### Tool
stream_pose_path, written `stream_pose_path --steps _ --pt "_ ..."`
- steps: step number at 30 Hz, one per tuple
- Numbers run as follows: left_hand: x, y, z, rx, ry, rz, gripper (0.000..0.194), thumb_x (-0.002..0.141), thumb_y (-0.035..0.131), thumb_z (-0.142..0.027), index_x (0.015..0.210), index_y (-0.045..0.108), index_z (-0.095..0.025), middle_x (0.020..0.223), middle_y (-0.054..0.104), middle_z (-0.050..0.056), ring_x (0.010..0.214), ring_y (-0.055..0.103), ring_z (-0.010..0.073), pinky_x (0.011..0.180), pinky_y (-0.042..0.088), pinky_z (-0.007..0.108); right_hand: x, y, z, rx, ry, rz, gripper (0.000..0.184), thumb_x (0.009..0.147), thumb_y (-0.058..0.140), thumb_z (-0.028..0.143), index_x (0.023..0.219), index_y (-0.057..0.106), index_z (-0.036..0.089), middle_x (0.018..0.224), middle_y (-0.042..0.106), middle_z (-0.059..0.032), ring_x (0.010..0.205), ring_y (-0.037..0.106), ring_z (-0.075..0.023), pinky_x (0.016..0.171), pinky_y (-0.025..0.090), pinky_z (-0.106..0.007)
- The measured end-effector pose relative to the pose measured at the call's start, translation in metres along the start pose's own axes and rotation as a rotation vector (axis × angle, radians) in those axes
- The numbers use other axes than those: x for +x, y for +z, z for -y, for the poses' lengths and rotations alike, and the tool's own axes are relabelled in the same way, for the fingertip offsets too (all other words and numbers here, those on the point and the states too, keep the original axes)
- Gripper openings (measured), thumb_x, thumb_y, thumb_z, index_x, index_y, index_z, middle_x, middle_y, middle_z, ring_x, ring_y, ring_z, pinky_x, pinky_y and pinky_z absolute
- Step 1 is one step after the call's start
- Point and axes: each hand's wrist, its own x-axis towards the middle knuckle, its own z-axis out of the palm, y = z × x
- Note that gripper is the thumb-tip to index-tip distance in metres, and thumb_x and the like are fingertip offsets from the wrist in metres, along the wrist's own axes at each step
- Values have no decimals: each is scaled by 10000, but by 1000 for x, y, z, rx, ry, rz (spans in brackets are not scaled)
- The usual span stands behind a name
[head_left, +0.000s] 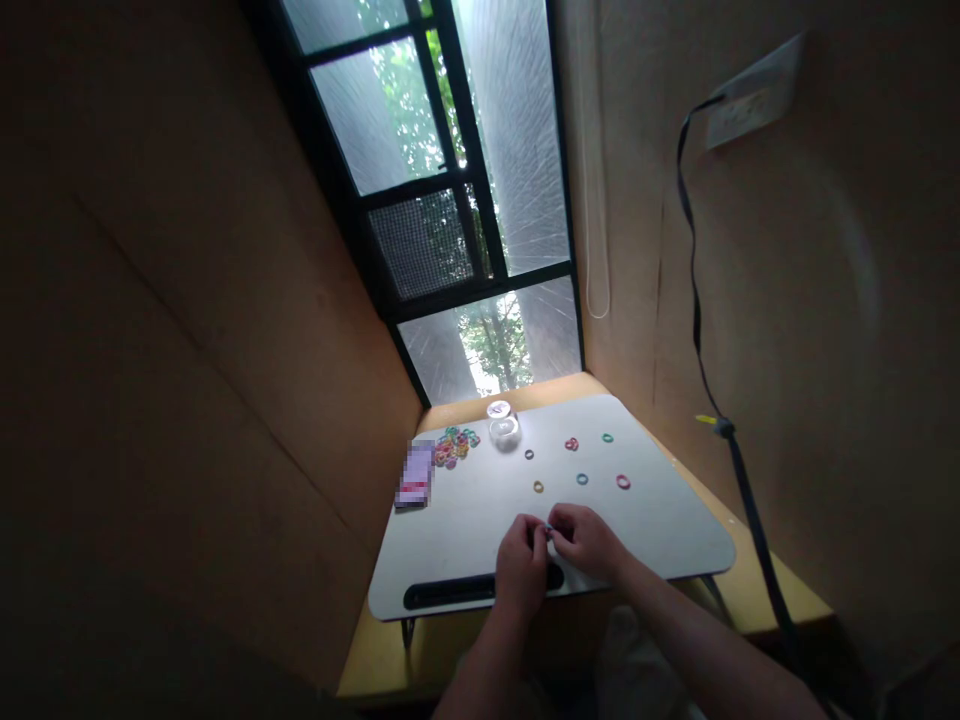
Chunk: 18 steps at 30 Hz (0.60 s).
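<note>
My left hand (523, 562) and my right hand (585, 543) meet over the near side of the white folding table (457, 530). Thumb and fingertips of both are pinched together on a small hair tie (549, 529), of which only a bluish bit shows. Beyond the hands lie loose ring-shaped hair ties: a yellow one (538, 487), a teal one (582, 479), a pink one (623, 482), a dark one (529, 454), a green one (607, 438) and a red-and-pink clump (571, 444).
A pile of many-coloured hair ties (454, 447) sits at the far left, beside a blurred-out flat purple item (415, 474). Near the window (487, 340) stands a clear jar (504, 430). A black slot strip (450, 592) runs along the near edge. A black cable (697, 300) hangs on the right.
</note>
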Motion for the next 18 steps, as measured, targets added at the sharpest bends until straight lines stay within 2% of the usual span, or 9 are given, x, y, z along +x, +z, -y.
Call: stream_pose_path --steps 18 --pt "0 0 -2 -3 -43 -13 181 919 435 -305 860 568 -198 747 628 0 681 563 144 625 359 253 0 0 -1 123 -1 29 119 791 507 222 676 512 191 588 490 43 550 423 -105 529 315 -227"
